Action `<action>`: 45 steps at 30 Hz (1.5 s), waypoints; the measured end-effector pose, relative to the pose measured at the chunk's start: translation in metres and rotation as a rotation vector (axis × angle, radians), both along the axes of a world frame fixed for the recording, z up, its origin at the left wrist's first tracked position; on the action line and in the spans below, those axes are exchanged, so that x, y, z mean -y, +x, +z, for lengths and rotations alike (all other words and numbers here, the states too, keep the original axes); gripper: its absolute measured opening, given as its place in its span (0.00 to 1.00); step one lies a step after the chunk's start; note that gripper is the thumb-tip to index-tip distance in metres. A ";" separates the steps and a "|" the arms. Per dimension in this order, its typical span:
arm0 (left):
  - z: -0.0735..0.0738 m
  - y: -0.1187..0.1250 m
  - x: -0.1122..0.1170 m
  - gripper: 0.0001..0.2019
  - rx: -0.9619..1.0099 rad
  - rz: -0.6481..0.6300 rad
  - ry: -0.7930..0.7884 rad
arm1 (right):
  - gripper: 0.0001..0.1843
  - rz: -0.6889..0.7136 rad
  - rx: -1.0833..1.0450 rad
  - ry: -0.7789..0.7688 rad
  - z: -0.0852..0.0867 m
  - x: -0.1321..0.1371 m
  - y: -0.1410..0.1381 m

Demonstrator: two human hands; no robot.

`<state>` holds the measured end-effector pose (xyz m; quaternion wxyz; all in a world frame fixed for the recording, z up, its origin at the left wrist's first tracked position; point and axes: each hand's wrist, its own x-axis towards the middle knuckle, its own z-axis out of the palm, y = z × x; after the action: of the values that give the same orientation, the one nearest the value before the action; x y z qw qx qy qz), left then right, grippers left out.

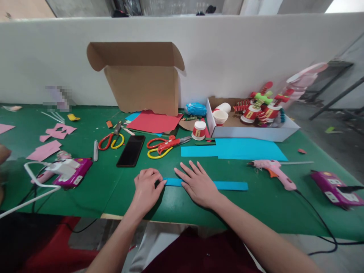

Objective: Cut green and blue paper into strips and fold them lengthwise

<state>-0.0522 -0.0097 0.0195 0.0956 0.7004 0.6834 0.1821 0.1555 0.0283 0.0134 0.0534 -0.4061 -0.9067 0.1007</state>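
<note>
A narrow blue paper strip point(231, 185) lies flat along the front of the green table. My left hand point(149, 185) pinches its left end between thumb and curled fingers. Across the strip's middle rests my right hand point(197, 184), palm down with fingers spread. Just beyond are red-and-yellow-handled scissors point(166, 146) and a larger sheet of blue paper point(250, 149) with another strip beside it. A black phone point(131, 151) lies to the left of these scissors.
A pink glue gun point(274, 170) and purple power strip point(337, 189) are at right. Behind stand a paper cup point(199, 130), a white box point(253, 132) of cup crafts and a cardboard box point(142, 87). Red paper point(156, 121), second scissors point(115, 137) and another power strip point(75, 174) lie leftward.
</note>
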 end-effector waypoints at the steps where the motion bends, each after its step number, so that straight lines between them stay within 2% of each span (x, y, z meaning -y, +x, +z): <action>1: 0.000 0.000 -0.001 0.10 -0.008 0.001 -0.005 | 0.27 0.010 -0.001 0.003 0.000 0.000 0.000; 8: 0.001 0.001 -0.003 0.11 -0.043 -0.026 -0.025 | 0.25 0.040 -0.005 -0.014 0.003 -0.001 0.003; 13: 0.001 0.002 -0.003 0.12 -0.068 -0.028 -0.021 | 0.24 0.122 -0.018 -0.045 0.004 -0.001 0.008; 20: 0.001 0.001 -0.005 0.13 -0.078 -0.019 -0.030 | 0.25 0.162 -0.015 -0.022 0.004 0.000 0.009; 22: 0.002 0.001 -0.002 0.13 -0.095 0.008 0.006 | 0.24 0.159 -0.012 -0.023 0.004 0.001 0.009; 24: 0.004 0.005 0.003 0.14 -0.118 0.037 0.116 | 0.24 0.157 -0.013 -0.025 0.005 0.001 0.009; 26: 0.003 0.016 0.013 0.17 -0.127 -0.045 0.231 | 0.24 0.164 -0.016 -0.024 0.004 0.001 0.010; 27: 0.001 0.023 0.018 0.20 -0.124 -0.149 0.253 | 0.24 0.170 -0.017 -0.023 0.004 0.001 0.010; 29: -0.006 0.038 0.028 0.29 -0.130 -0.352 0.206 | 0.24 0.178 -0.021 -0.023 0.002 0.001 0.009; 31: -0.016 0.050 0.035 0.36 -0.149 -0.424 0.163 | 0.25 0.178 -0.027 -0.026 0.002 0.001 0.009; 34: -0.026 0.057 0.039 0.42 -0.176 -0.421 0.122 | 0.29 0.172 -0.031 -0.048 0.005 0.003 0.010; 39: -0.030 0.049 0.038 0.43 -0.228 -0.412 0.100 | 0.43 0.096 -0.019 -0.086 0.014 0.015 0.033; 42: -0.030 0.049 0.038 0.43 -0.253 -0.404 0.121 | 0.42 0.084 -0.037 -0.043 0.011 0.025 0.054; 45: -0.027 0.059 0.038 0.43 -0.275 -0.375 0.142 | 0.39 0.091 -0.035 -0.028 0.006 0.032 0.065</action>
<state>0.0066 -0.0482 -0.0079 -0.0157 0.8382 0.5336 0.1115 0.2205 -0.0033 0.0190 0.0590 -0.3632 -0.9217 0.1227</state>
